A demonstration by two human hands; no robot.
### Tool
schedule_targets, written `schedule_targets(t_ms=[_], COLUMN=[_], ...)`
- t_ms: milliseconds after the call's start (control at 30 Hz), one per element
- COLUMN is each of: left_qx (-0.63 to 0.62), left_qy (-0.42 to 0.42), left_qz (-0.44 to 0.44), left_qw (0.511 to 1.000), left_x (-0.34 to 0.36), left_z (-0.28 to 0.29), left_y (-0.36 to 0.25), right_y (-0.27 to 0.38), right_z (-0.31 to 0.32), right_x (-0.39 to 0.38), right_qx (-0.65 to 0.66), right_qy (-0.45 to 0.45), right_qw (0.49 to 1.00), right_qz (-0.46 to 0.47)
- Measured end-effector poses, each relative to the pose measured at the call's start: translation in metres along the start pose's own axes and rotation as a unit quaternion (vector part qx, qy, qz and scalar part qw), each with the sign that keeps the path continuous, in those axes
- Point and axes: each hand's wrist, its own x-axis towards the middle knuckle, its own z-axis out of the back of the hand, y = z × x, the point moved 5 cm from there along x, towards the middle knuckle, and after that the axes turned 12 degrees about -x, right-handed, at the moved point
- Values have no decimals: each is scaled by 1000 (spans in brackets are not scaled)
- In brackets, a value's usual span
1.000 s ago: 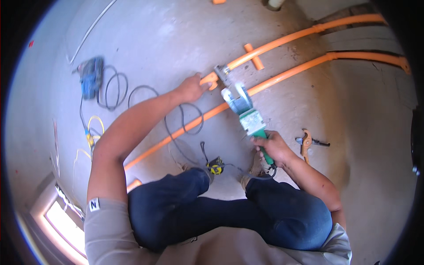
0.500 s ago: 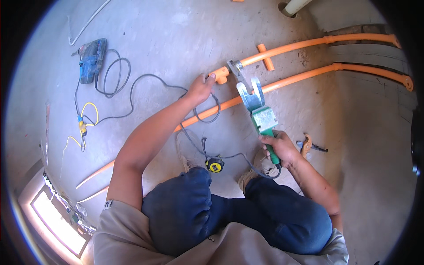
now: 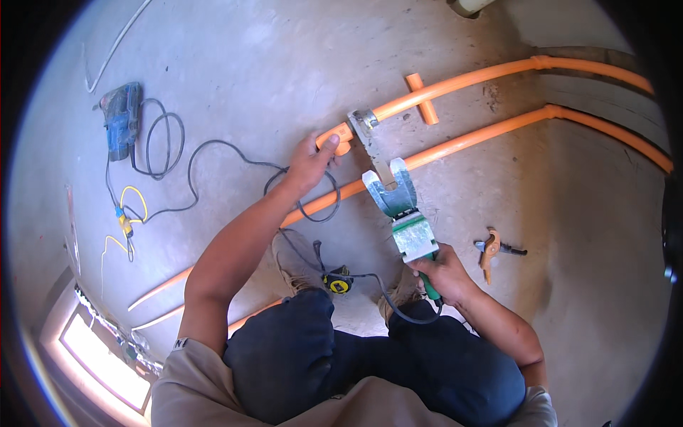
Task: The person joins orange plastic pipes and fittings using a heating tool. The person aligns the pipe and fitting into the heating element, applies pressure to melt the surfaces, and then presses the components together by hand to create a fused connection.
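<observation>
My left hand [image 3: 313, 160] is closed on an orange tee fitting [image 3: 334, 135], held just left of the heating head at the end of the upper orange pipe [image 3: 462, 84]. My right hand [image 3: 445, 277] grips the green handle of a pipe-welding iron [image 3: 416, 235] with a silver fork-shaped stand and a long heating plate [image 3: 375, 153]. The plate's round socket [image 3: 366, 119] meets that pipe's end; whether the tee touches it, I cannot tell. The plate crosses over the lower orange pipe [image 3: 491, 136]. A loose short pipe piece [image 3: 429, 112] lies across beneath the upper pipe.
A blue corded drill [image 3: 121, 121] and a yellow-and-blue cable connector [image 3: 124, 224] lie left among looped cords. A tape measure [image 3: 340, 283] is between my feet. An orange pipe cutter [image 3: 491, 249] lies right. A pale pipe [image 3: 469, 6] rises from the floor at the top.
The welding iron and my right hand have moved lower in the picture. My left hand, still holding the tee, has shifted left and down since half a second ago, as the surroundings also shifted.
</observation>
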Motion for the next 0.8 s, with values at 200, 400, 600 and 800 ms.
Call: schedule_targets(t_ms=[200, 400, 600, 800], left_qx=[-3, -26, -24, -43], left_qy=[-29, -38, -75, -49], left_qz=[2, -5, -1, 15], left_qw=[1000, 999, 997, 998], left_x=[0, -3, -2, -2], left_z=[4, -1, -1, -2], left_y=[6, 2, 5, 5], right_y=[0, -8, -5, -8], right_z=[0, 1, 2, 2], right_x=[4, 7, 6, 7], right_qx=[-8, -4, 15, 24], right_qy=[18, 22, 29, 54], right_qw=[1000, 1000, 999, 998], right_qz=[14, 14, 8, 32])
